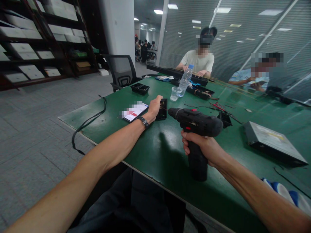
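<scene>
both hands show in my remote view, and neither is free. my left hand (154, 108) curls around the left side of a small black box (163, 113), with most of its fingers hidden from me. my right hand (202, 144) is wrapped around the grip of a black drill (194, 121), whose nose points at that box; i cannot tell whether anything at its tip touches it.

taking the box as the clock's centre, the drill sits at three o'clock. a lit phone (137, 111) lies at nine, just beside my left hand. black trays (140, 88) rest at ten; a clear cup (175, 94) and a water bottle (186, 81) stand together at one. well apart, between three and four, lies a flat metal case (277, 140). all of it is on the green table (150, 149). across it, one person (200, 60) works at one o'clock, another (252, 79) sits at two.
</scene>
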Demonstrator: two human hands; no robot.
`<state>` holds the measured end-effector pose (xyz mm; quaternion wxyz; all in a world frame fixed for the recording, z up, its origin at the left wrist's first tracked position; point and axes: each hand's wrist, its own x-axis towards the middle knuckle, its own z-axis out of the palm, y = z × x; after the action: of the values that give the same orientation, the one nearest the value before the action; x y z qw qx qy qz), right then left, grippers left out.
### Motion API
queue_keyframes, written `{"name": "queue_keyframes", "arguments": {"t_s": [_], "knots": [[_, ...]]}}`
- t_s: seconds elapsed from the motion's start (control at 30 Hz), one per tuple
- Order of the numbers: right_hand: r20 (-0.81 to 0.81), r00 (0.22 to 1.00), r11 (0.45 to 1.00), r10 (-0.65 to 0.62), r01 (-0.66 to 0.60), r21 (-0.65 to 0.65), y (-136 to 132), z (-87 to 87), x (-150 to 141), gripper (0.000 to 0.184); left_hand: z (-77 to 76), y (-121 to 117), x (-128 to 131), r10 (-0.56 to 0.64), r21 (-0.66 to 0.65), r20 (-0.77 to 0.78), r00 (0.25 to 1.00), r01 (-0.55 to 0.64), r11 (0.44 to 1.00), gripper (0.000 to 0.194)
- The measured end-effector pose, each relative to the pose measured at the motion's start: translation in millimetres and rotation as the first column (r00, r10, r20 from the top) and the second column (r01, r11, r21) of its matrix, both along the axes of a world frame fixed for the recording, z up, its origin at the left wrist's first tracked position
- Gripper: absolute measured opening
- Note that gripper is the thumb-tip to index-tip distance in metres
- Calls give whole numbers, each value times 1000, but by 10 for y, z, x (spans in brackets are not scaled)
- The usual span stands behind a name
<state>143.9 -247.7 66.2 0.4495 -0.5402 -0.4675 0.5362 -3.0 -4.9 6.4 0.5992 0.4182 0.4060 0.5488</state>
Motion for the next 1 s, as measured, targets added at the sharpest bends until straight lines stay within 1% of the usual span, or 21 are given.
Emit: {"name": "queue_keyframes", "arguments": {"t_s": [0.13, 0.27, 0.43, 0.6, 0.83, 1.0], "knots": [[-5, 1000, 1000, 3, -3, 4, 7, -3, 13, 38, 1, -2, 0, 16, 45, -24, 1000, -15, 999, 38], [-22, 1000, 1000, -8, 9, 9, 9, -1, 5, 41, 4, -1, 3, 15, 40, -39, 999, -13, 999, 39], [-40, 999, 1000, 1, 0, 15, 5, -16, -1, 38, 5, -3, -1, 18, 29, -23, 1000, -18, 999, 40], [-54, 999, 1000, -1, 1, 3, 3, -9, -3, 40, -3, 5, -8, 22, 56, -44, 999, -19, 998, 39], [-35, 999, 1000, -15, 16, 2, -10, 13, 7, 38, -5, -2, -11, 7, 64, -36, 999, -5, 998, 39], [-27, 1000, 1000, -3, 3, 6, 0, 2, 6, 39, -6, -2, -13, 6, 70, -35, 999, -3, 998, 38]]}}
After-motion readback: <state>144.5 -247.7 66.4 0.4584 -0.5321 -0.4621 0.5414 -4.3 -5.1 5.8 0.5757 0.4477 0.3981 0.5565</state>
